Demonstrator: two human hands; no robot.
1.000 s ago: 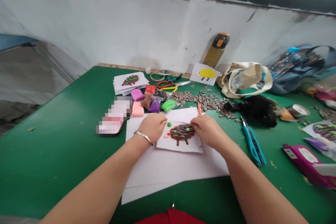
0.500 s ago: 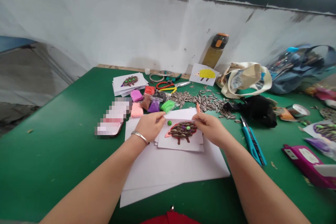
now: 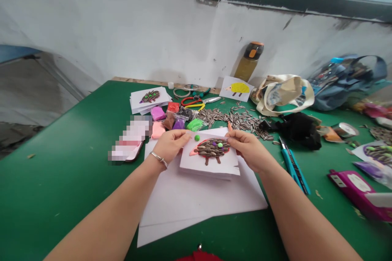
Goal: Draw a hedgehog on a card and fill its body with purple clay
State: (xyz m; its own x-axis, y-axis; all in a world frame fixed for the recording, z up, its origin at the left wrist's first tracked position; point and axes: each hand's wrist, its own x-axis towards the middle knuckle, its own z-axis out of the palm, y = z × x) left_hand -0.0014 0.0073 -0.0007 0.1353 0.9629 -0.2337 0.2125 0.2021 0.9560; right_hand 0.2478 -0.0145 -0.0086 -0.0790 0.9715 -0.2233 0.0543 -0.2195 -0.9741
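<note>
A white card [image 3: 196,165] bears a hedgehog [image 3: 212,148] of striped seeds with a pink snout, brown legs and purple and green dots. My left hand [image 3: 171,145], with a silver bracelet on its wrist, pinches the card's upper left edge. The upper right edge is gripped by my right hand [image 3: 247,149]. A green ball [image 3: 197,138] sits on the card near my left fingers. Beneath are large white sheets [image 3: 199,200] on the green table.
Clay packets [image 3: 178,123], scissors [image 3: 211,100] and loose seeds [image 3: 241,120] lie behind the hands. At left is a phone [image 3: 128,142]; a teal cutter [image 3: 294,165] and purple box [image 3: 358,193] lie right. A bottle [image 3: 248,62] stands by the wall.
The card appears slightly raised and closer, its left side shifted left with my left hand. Both hands still grip its edges.
</note>
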